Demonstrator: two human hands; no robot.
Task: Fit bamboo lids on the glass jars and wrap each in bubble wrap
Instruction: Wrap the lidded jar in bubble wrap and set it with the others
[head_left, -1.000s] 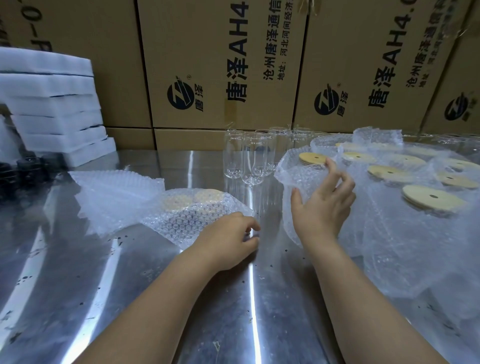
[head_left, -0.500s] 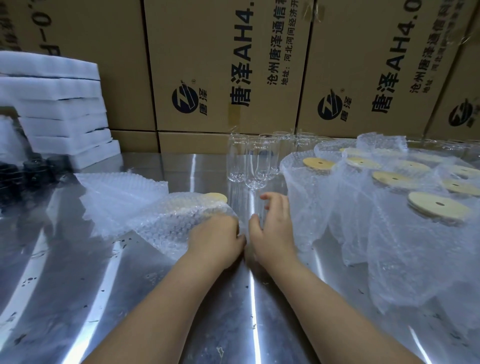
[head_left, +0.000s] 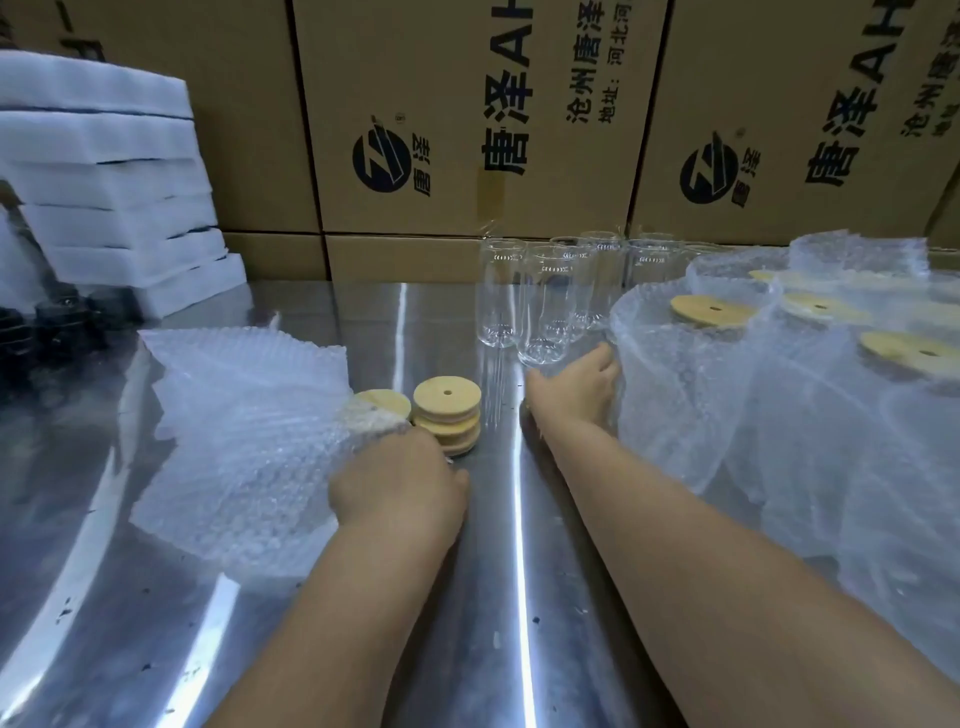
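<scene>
Reaching right hand (head_left: 574, 387) toward jars (head_left: 540, 301).

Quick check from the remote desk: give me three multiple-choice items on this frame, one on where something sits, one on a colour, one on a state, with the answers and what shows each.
1. Where is the uncovered stack of lids?
A. On the foam sheets
B. On the table, right of the bubble wrap pile
C. Inside a jar

2. What colour are the foam sheets at far left?
A. White
B. Black
C. Brown

3. What state are the bare jars at the back in?
A. Lidded and wrapped
B. Lying on their sides
C. Upright, no lids

Answers:
1. B: the stack stands on the metal table beside the bubble wrap pile, just beyond the left hand.
2. A: the stacked sheets are plainly white.
3. C: their open rims face up, while the right hand reaches near their bases.
</scene>
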